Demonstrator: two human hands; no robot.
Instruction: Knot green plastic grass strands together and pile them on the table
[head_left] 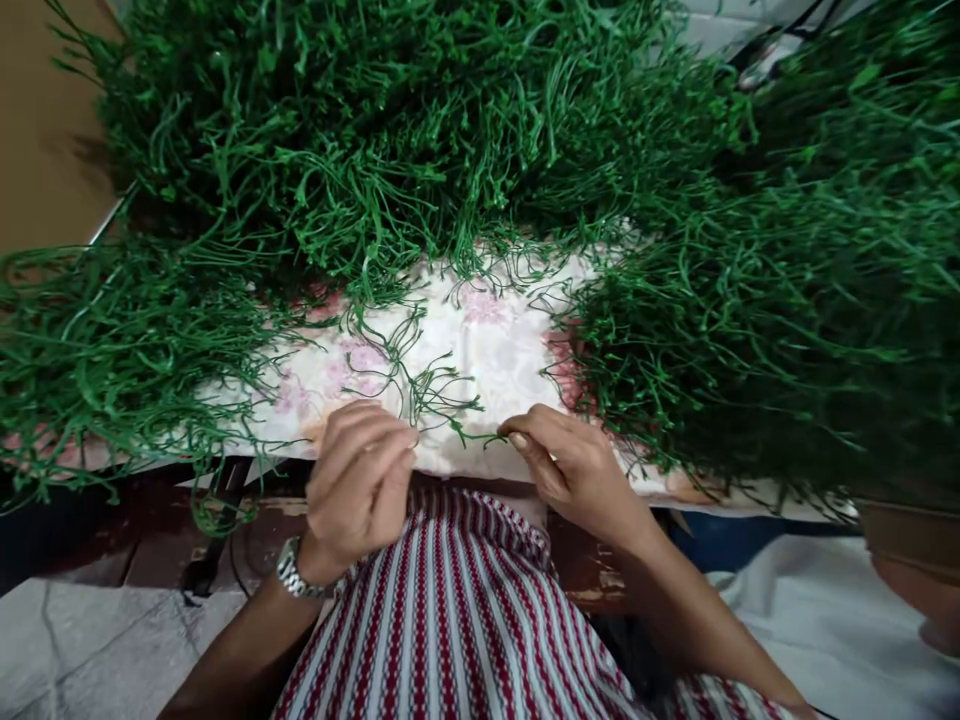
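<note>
A thin green branching sprig (431,395) lies on the pale floral cloth (495,340) in front of me. My right hand (570,465) pinches the sprig's stem end between thumb and forefinger. My left hand (360,480), with a metal watch on the wrist, is curled at the cloth's near edge, its fingertips closed on the sprig's other side. Large heaps of the same green sprigs (390,130) surround the cloth on the left, back and right.
The cloth covers a table whose dark wooden edge (247,520) shows below. A red-and-white striped garment (450,620) covers my lap. Grey floor (90,640) lies at the lower left, white fabric (832,620) at the lower right. A brown board (37,120) stands far left.
</note>
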